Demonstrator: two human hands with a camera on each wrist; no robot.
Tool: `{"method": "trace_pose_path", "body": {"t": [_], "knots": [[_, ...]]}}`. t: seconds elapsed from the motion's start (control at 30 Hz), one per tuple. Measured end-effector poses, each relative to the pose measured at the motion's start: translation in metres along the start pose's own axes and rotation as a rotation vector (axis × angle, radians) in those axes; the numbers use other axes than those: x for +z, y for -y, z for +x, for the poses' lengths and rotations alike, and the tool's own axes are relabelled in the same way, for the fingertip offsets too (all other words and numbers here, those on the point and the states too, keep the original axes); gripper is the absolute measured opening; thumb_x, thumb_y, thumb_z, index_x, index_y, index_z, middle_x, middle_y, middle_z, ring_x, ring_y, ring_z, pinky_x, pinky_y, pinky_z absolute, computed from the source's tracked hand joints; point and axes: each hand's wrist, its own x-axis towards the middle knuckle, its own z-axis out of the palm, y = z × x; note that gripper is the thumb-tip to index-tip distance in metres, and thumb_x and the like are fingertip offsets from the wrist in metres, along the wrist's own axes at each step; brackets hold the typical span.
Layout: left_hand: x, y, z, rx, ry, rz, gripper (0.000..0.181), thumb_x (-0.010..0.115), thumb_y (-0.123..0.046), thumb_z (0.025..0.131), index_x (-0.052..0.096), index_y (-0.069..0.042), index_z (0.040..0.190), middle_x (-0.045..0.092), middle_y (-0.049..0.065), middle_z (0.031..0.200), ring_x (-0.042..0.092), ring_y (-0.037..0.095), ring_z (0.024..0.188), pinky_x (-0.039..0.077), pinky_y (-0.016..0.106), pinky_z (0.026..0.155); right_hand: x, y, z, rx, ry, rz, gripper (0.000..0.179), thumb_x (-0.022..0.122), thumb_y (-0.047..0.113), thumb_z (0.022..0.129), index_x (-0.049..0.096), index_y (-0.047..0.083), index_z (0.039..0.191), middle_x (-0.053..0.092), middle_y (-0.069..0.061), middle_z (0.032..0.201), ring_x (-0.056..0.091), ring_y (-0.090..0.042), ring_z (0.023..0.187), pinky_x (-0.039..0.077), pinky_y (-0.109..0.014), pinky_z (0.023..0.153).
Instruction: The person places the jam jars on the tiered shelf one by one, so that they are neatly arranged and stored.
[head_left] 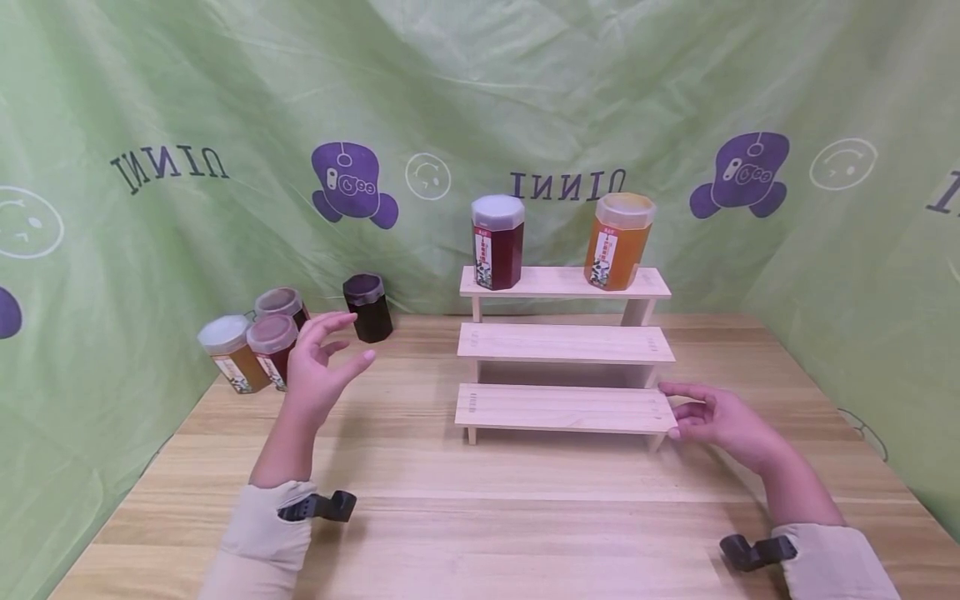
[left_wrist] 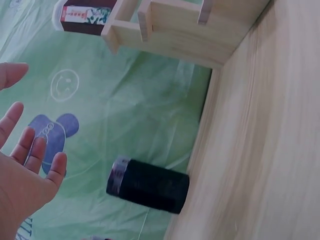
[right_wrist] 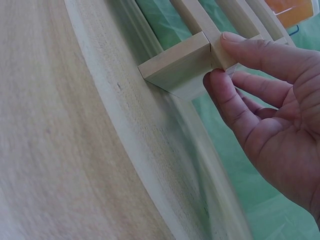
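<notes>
My left hand [head_left: 318,367] is raised above the table with thumb and fingers spread, holding nothing. It is in front of a group of lidded jars: an amber jar [head_left: 243,368], a red jar [head_left: 272,337] and a dark jar [head_left: 281,302] behind them. A black jar [head_left: 369,310] stands apart, to the right of that hand. At the three-step wooden stand [head_left: 566,408], my right hand [head_left: 723,425] pinches the right end of the lowest step between thumb and fingers. On the top step are a dark red jar [head_left: 498,243] and an orange jar [head_left: 619,243].
A green cloth [head_left: 570,92] with purple figures hangs behind and on both sides of the wooden table [head_left: 480,517]. Black cameras are strapped to both sleeves. A thin cord [head_left: 870,429] shows at the right edge of the table.
</notes>
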Motion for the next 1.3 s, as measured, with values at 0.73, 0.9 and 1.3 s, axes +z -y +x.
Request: {"method": "trace_pose_path", "body": {"t": [0.73, 0.9, 1.3], "knots": [[-0.048, 0.009, -0.009, -0.045, -0.248, 0.143, 0.054, 0.08, 0.003, 0.075, 0.06, 0.003, 0.125, 0.05, 0.0, 0.13, 0.044, 0.015, 0.118, 0.046, 0.021, 0.089, 0.0, -0.001, 0.0, -0.004, 0.009, 0.017, 0.071, 0.073, 0.0, 0.083, 0.035, -0.016, 0.14, 0.063, -0.002, 0.119, 0.063, -0.009, 0.098, 0.055, -0.024, 0.079], [-0.058, 0.012, -0.01, -0.081, -0.292, 0.127, 0.055, 0.08, 0.004, 0.075, 0.06, 0.003, 0.126, 0.048, 0.002, 0.131, 0.046, 0.017, 0.115, 0.045, 0.015, 0.084, 0.001, -0.001, 0.0, -0.002, 0.002, 0.011, 0.071, 0.073, 0.001, 0.083, 0.035, -0.016, 0.14, 0.062, 0.002, 0.12, 0.063, -0.009, 0.098, 0.055, -0.025, 0.079], [-0.077, 0.029, -0.011, -0.317, -0.344, 0.25, 0.071, 0.084, -0.016, 0.077, 0.052, -0.011, 0.14, 0.037, 0.001, 0.141, 0.05, 0.022, 0.114, 0.05, 0.024, 0.092, 0.001, 0.0, 0.0, -0.007, 0.003, 0.009, 0.071, 0.073, 0.001, 0.083, 0.035, -0.016, 0.141, 0.063, 0.001, 0.119, 0.064, -0.009, 0.098, 0.055, -0.024, 0.079]]}}
